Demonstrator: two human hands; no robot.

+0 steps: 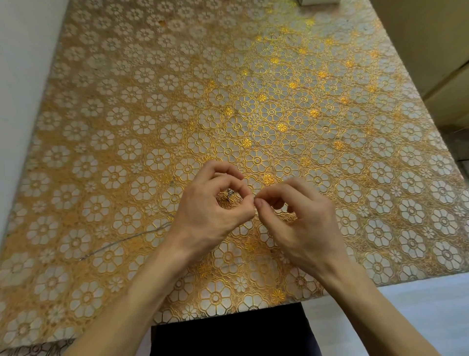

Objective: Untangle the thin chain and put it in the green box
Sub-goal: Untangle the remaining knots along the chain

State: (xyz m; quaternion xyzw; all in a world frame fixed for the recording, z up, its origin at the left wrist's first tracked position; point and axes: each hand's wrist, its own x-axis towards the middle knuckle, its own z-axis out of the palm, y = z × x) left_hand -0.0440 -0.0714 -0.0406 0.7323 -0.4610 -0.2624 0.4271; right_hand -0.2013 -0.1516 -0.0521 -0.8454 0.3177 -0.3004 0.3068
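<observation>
A thin silvery chain [121, 242] trails across the table's near left part, from about the left edge up towards my hands. My left hand [215, 203] has its fingers curled, thumb and forefinger pinching the chain where the two hands meet. A small silvery pendant or tangle [229, 194] shows inside the ring of that hand's fingers. My right hand [297, 216] pinches the same spot from the right with thumb and forefinger. The fingertips of both hands touch just above the cloth. The chain between the fingers is too fine to make out. No green box is clearly in view.
The table is covered by a gold and white flower-patterned cloth [253, 101]. A pale box corner [317, 2] pokes in at the far edge. A white wall runs along the left, cardboard-coloured surfaces stand to the right. The table's near edge is just under my forearms.
</observation>
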